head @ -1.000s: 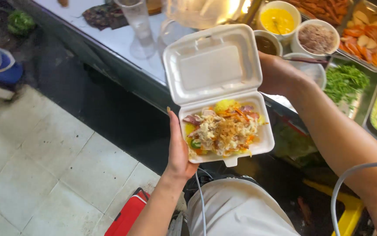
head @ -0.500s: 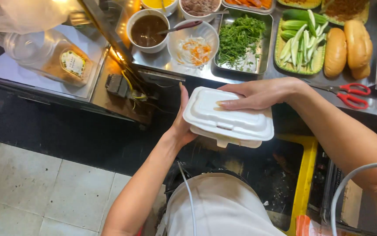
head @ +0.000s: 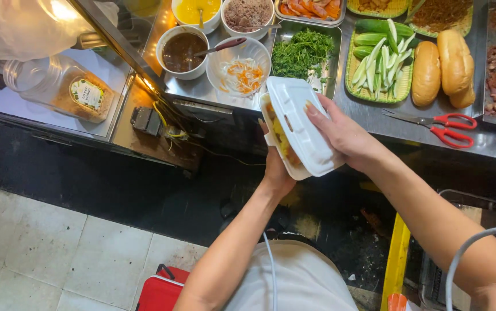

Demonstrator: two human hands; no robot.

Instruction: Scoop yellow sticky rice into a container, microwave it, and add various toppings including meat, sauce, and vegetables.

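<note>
Presently, head view, single entry.

Item held: white foam clamshell box (head: 302, 124), tilted on edge above the gap between the person and the steel counter (head: 374, 118); lid nearly down, a strip of yellow-orange food showing at the open seam.

Left hand (head: 275, 170): under and behind the box, fingers curled about its base, mostly hidden by it.

Right hand (head: 343, 135): flat on the lid, fingers spread fairly wide and pressing.

Step judged: closing the box. The next move would seem to call for levelling it and pressing the lid tab home along the front edge so that nothing spills.

Packages and labels:
- clear plastic jar (head: 58, 89), lying on its side at the left on the glass shelf, with an oval green-and-cream label; contents brownish.
- clear plastic bag (head: 23, 26), upper left, crumpled.
- red case (head: 161, 288), on the tiled floor, bottom edge.

Near the box:
- white bowl of shredded carrot (head: 242, 72).
- bowl of dark sauce (head: 182, 50) with spoon.
- tray of green herbs (head: 302, 52).
- bread rolls (head: 443, 66).
- red-handled scissors (head: 441, 125).
</note>
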